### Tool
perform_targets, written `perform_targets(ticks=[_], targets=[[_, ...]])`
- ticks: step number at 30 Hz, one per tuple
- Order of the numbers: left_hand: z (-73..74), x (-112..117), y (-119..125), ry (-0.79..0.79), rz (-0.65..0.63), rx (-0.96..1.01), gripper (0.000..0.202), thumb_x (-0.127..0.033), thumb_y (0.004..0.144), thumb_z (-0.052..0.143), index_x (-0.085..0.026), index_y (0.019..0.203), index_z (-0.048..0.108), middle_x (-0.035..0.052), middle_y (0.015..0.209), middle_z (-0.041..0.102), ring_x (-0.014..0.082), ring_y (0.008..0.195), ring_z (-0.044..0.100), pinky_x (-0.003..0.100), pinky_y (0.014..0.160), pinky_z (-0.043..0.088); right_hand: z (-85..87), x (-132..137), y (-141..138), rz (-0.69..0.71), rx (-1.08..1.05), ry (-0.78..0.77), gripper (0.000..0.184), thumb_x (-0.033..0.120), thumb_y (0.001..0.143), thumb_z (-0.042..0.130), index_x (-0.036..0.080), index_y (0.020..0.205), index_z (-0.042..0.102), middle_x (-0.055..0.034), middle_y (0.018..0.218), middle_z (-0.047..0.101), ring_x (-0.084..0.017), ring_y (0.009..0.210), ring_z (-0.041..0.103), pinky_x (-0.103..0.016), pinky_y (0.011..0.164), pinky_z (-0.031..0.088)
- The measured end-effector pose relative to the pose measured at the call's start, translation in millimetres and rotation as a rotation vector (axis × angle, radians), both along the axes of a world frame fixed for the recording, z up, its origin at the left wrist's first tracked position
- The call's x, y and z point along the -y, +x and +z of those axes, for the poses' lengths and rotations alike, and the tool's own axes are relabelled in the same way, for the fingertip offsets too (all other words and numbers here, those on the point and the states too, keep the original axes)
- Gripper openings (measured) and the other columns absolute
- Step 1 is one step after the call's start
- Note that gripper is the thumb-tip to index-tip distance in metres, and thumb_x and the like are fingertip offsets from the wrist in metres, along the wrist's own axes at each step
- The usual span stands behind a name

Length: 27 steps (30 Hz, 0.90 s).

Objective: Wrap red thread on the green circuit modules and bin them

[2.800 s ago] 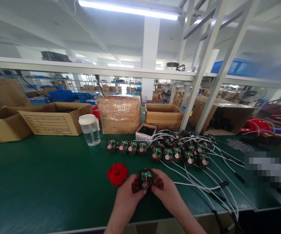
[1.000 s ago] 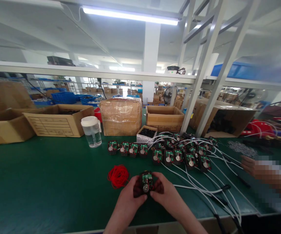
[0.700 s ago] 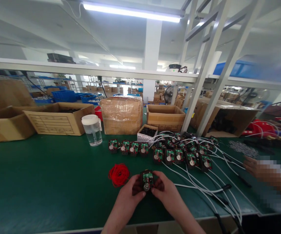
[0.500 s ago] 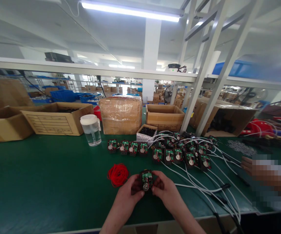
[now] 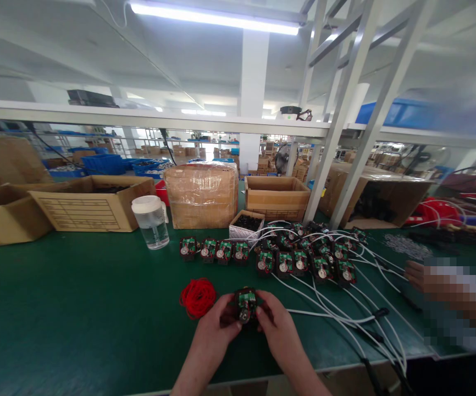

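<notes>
Fingers of left hand, right hand grasp circuit module; wide benchtop leftward, edge under forearms.

Around the held unit, a cord lies at nine o'clock, with open bench beyond where a hand could pass. Other units block eleven through two; cables cross at three.
</notes>
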<state>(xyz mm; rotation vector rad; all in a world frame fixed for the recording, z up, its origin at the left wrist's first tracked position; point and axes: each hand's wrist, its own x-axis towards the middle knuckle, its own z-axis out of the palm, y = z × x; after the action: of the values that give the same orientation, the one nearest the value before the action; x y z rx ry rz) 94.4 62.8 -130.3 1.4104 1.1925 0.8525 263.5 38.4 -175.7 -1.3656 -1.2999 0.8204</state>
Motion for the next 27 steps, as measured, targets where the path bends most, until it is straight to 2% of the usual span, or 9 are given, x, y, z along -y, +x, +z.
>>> perform_targets(ticks=[5,9,12,16,19,23,27], targets=[[0.7,-1,0,0.021,0.008,0.004,0.048,-0.018,0.062,0.062,-0.017,0.11,0.067,0.0059,0.093,0.078,0.0256,0.089,0.071,0.034,0.084,0.052,1.9,-6,-1,-0.006,0.026,0.004,0.034,0.036,0.091,0.052,0.022,0.118,0.066,-0.0079,0.101,0.067,-0.021,0.079,0.063,-0.031,0.066,0.053],[-1.7,-2,1,0.006,0.011,0.004,0.047,-0.02,0.064,0.063,-0.016,0.111,0.065,0.0088,0.102,0.077,0.026,0.095,0.071,0.035,0.089,0.053,6.5,-8,5,0.072,-0.068,-0.058,0.041,0.047,0.097,0.043,0.019,0.116,0.065,-0.004,0.08,0.065,-0.02,0.067,0.061,-0.031,0.062,0.05],[-6.0,-1,1,0.015,-0.011,0.018,0.044,-0.023,0.067,0.064,-0.015,0.111,0.064,0.012,0.107,0.076,0.0277,0.099,0.071,0.038,0.093,0.052,7.0,-8,10,0.122,-0.135,-0.089,0.044,0.05,0.096,0.044,0.017,0.119,0.063,-0.0028,0.078,0.063,-0.019,0.066,0.062,-0.031,0.062,0.049],[-10.8,-1,-5,0.03,-0.038,0.045,0.046,-0.022,0.069,0.064,-0.015,0.115,0.064,0.0123,0.113,0.075,0.0278,0.104,0.07,0.04,0.098,0.051,6.7,-8,16,0.162,-0.142,-0.092,0.041,0.047,0.094,0.048,0.017,0.118,0.063,-0.0021,0.079,0.062,-0.019,0.067,0.063,-0.03,0.061,0.049],[-9.2,-4,-9,0.007,0.003,0.085,0.047,-0.03,0.077,0.061,-0.016,0.121,0.064,0.012,0.123,0.072,0.0275,0.112,0.067,0.039,0.102,0.05,11.2,-11,18,0.148,-0.093,-0.086,0.035,0.044,0.095,0.047,0.018,0.111,0.065,-0.0026,0.082,0.063,-0.019,0.067,0.063,-0.03,0.061,0.049],[0.1,-11,-7,-0.012,0.103,0.011,0.05,-0.048,0.086,0.054,-0.016,0.123,0.066,0.011,0.121,0.073,0.0285,0.111,0.068,0.041,0.099,0.052,27.2,-22,15,0.067,0.053,0.044,0.026,0.037,0.091,0.054,0.02,0.106,0.067,-0.0042,0.09,0.063,-0.019,0.075,0.061,-0.03,0.067,0.051],[7.6,-18,-1,0.087,0.086,-0.083,0.045,-0.046,0.084,0.057,-0.02,0.118,0.071,0.0072,0.119,0.075,0.0274,0.115,0.066,0.04,0.105,0.047,45.1,-34,5,0.053,0.177,0.098,0.017,0.029,0.084,0.063,0.021,0.097,0.071,-0.002,0.084,0.058,-0.018,0.073,0.058,-0.03,0.067,0.049]])
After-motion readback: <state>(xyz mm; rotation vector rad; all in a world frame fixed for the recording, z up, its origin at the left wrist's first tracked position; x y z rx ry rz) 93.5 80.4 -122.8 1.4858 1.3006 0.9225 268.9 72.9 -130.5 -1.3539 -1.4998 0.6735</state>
